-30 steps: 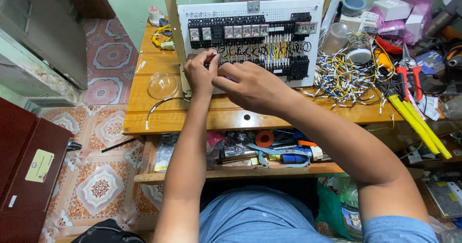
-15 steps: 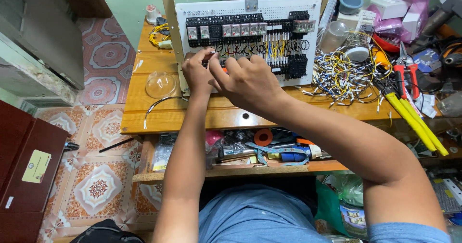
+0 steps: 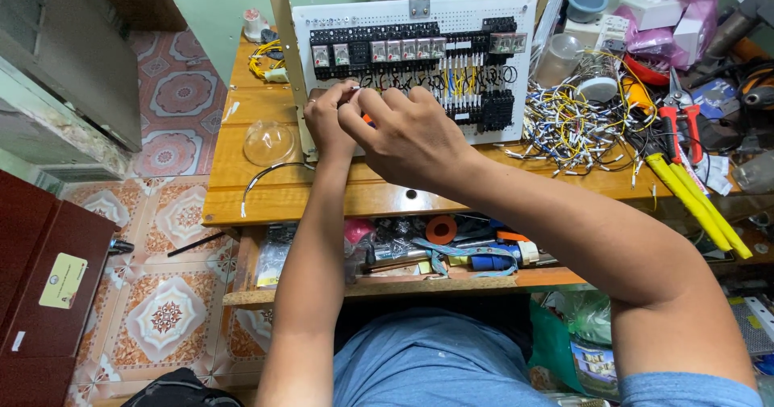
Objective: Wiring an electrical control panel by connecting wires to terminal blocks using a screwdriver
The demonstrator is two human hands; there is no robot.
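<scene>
A white perforated panel (image 3: 484,12) stands upright on the wooden bench (image 3: 266,197). It carries a row of clear relays (image 3: 379,51), black terminal blocks (image 3: 496,109) and yellow and black wiring. My left hand (image 3: 329,125) is at the panel's lower left, with thumb and forefinger pinched on a thin wire under the relays. My right hand (image 3: 411,137) touches it from the right, fingers curled around a small orange-tipped tool (image 3: 367,119) that is mostly hidden.
A heap of cut yellow and white wires (image 3: 572,125) lies right of the panel. Beside it are red-handled pliers (image 3: 677,125) and a long yellow-handled cutter (image 3: 697,201). A clear dome (image 3: 268,143) sits to the left. A lower shelf (image 3: 419,282) holds tape rolls and tools.
Both hands stay at the panel's lower left corner. The fingers have shifted slightly upward toward the relay row.
</scene>
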